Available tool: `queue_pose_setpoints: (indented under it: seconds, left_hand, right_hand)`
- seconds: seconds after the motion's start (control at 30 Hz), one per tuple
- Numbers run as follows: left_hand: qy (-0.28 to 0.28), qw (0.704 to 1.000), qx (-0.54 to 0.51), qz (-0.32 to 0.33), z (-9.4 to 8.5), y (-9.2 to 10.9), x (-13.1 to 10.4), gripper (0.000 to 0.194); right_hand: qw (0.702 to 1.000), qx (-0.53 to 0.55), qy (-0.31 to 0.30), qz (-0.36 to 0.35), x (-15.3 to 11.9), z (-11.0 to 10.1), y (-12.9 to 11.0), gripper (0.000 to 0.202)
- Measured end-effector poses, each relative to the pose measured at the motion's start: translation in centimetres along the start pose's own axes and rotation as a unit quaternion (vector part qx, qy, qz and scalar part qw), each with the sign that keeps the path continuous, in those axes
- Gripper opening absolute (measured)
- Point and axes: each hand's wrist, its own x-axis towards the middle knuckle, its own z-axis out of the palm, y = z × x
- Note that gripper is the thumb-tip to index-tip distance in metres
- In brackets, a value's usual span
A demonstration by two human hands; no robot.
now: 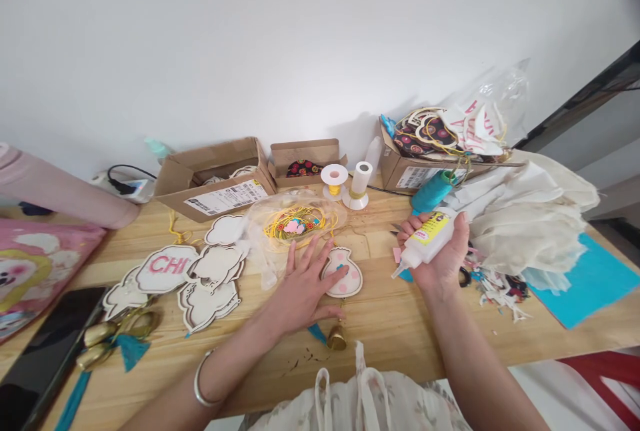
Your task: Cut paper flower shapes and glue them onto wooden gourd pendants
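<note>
Left hand [306, 291], lying spread and gripping nothing, is resting over the left side of a pouch-shaped ornament [351, 279], a brass bell [337, 338] sitting nearer; farther right, right hand [438, 271] is clasping a squeeze bottle [429, 241].

Our left hand [301, 295]: palm down, fingers [320, 260] splayed toward one o'clock. Our right hand [440, 275]: palm up, curled, forearm [477, 357] from five o'clock.
</note>
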Motion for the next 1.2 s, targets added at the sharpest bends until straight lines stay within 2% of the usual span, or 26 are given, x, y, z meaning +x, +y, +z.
queue_pose_setpoints:
  seconds: [0.77, 0.9, 0.97, 1.03, 1.07, 1.13, 1.2]
  left_hand:
    - [0.02, 0.999, -0.017, -0.026, 0.0, -0.1, 0.0, 0.064]
    - [0.017, 0.999, -0.036, -0.03, 0.1, 0.1, 0.2, 0.063]
    - [0.017, 0.997, -0.068, -0.022, -0.5, 0.4, 0.2, 0.064]
    - [0.046, 0.99, -0.136, -0.003, -1.6, 0.9, 0.1, 0.064]
    - [0.081, 0.98, -0.183, 0.004, -2.4, 1.1, 0.1, 0.062]
    - [0.188, 0.942, -0.279, -0.007, -3.9, 1.5, 0.1, 0.051]
    - [0.302, 0.891, -0.335, -0.038, -5.1, 1.3, 0.1, 0.036]
  right_hand:
    - [1.0, 0.01, 0.011, 0.016, -0.3, 0.3, 0.1, 0.044]
    - [1.0, 0.008, 0.006, 0.02, -0.2, 0.3, 0.2, 0.046]
    - [1.0, 0.011, 0.006, 0.026, -0.2, 0.3, 0.3, 0.046]
    - [1.0, 0.014, 0.005, 0.027, -0.2, 0.2, 0.3, 0.046]
    - [0.999, 0.015, 0.005, 0.028, -0.2, 0.2, 0.3, 0.046]
    - [0.999, 0.022, 0.006, 0.034, -0.1, 0.0, 0.3, 0.046]
    - [0.998, 0.035, 0.006, 0.046, 0.0, -0.1, 0.3, 0.045]
